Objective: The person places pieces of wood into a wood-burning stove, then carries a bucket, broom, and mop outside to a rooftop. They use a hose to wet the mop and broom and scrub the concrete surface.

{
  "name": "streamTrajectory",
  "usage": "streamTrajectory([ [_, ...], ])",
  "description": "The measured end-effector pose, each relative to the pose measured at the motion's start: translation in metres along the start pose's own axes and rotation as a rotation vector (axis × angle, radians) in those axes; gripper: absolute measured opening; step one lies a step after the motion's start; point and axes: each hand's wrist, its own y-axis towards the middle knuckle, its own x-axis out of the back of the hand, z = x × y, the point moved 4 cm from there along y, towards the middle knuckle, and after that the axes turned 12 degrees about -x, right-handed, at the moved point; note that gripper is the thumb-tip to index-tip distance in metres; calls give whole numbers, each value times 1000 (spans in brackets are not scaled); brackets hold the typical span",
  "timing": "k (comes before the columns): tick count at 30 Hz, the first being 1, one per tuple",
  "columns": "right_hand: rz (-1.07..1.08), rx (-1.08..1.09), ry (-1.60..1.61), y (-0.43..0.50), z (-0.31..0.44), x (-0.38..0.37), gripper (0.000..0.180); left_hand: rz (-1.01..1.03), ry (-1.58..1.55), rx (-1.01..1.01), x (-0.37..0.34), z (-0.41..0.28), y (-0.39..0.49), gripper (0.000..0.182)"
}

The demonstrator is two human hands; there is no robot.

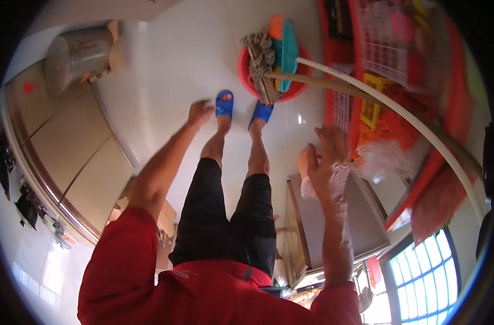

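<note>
My left hand (200,113) hangs over the pale tiled floor (169,69), beside a blue slipper (224,105) on my foot. It is slightly blurred; its fingers are loosely bent and no object shows in it. My right hand (332,148) is raised, thumb apart from the fingers, near a red rack (355,126). An orange-pink mesh item (304,162) shows beside that thumb; whether they touch I cannot tell. Ahead of my feet, a red basin (243,75) holds a grey string mop (261,61) and a teal plastic tool (288,53), perhaps a dustpan or broom.
A white handle (393,101) and a brown handle (332,84) slant across the rack's front. White wire baskets (381,44) and a clear plastic bag (393,158) are on the rack. Cabinets (64,134) line the left, near a grey cylindrical container (80,57). Behind stands a grey-topped cabinet (348,215).
</note>
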Motion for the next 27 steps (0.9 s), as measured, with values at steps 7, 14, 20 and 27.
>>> streamTrajectory([
  [7, 69, 255, -637, 140, 11, -36, 67, -131, -13, 220, -85, 17, 216, 68],
  [14, 271, 56, -978, 198, -42, -67, 69, -213, -338, 242, -119, 42, 266, 29],
  [20, 382, 101, -966, 147, -19, -9, 56, -121, -459, 237, -117, 24, 191, 23],
  [27, 310, 332, -850, 70, 100, 107, 61, -310, -523, -40, 53, 25, -16, 27],
])
